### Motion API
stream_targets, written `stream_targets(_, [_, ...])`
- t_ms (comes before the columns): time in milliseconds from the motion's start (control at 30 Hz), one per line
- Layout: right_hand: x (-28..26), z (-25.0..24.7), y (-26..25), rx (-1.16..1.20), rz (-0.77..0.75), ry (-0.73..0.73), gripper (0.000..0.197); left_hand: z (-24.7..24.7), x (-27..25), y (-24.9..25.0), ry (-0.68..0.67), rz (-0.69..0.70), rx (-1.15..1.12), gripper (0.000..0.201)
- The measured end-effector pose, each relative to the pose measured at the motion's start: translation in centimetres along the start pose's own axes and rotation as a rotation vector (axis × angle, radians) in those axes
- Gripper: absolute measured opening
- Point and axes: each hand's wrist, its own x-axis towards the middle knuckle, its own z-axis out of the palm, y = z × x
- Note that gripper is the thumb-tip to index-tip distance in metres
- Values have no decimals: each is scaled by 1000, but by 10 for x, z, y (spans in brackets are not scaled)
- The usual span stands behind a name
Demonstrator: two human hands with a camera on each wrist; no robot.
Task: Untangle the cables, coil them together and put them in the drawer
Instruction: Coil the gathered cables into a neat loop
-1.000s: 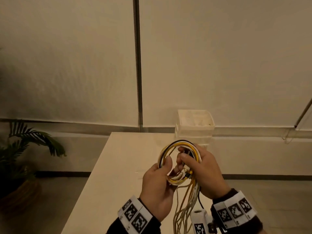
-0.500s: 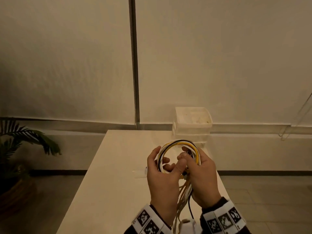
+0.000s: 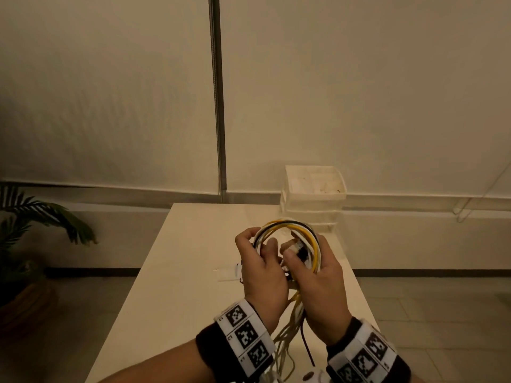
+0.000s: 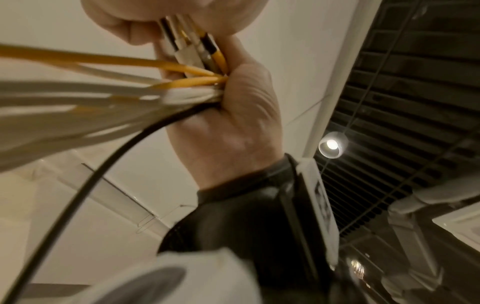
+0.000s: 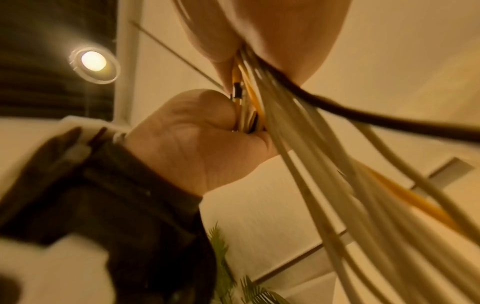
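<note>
A coil of yellow, white and black cables (image 3: 293, 223) is held upright above the table, between both hands. My left hand (image 3: 260, 261) grips the coil's left side, fingers curled over the loop. On the other side my right hand (image 3: 318, 272) grips the coil, its thumb pressing white and black connectors against the strands. Loose cable ends (image 3: 287, 338) hang below the hands. The left wrist view shows the bundled cables (image 4: 182, 70) pinched in my right hand (image 4: 233, 115). In the right wrist view the cables (image 5: 298, 133) run down past my left hand (image 5: 194, 144). The white drawer unit (image 3: 312, 200) stands beyond the hands.
The white table (image 3: 179, 286) stretches ahead, with a small clear piece (image 3: 225, 273) lying just left of the hands. The drawer unit stands at the table's far right corner by the wall. A potted plant (image 3: 33, 217) is on the floor to the left.
My left hand has moved from the coil's lower part up to its left side, fingers now over the loop. The right hand has kept its grip.
</note>
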Motion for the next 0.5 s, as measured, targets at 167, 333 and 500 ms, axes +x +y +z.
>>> stream_targets(167, [3, 11, 4, -268, -138, 2, 24, 1, 10, 1, 90, -75, -1, 24])
stream_targets(333, [0, 18, 7, -35, -55, 34, 34, 1, 15, -1, 158, -193, -55, 22])
stream_targets(500, [13, 14, 12, -284, -148, 77, 16, -4, 6, 3, 46, -258, -119, 12])
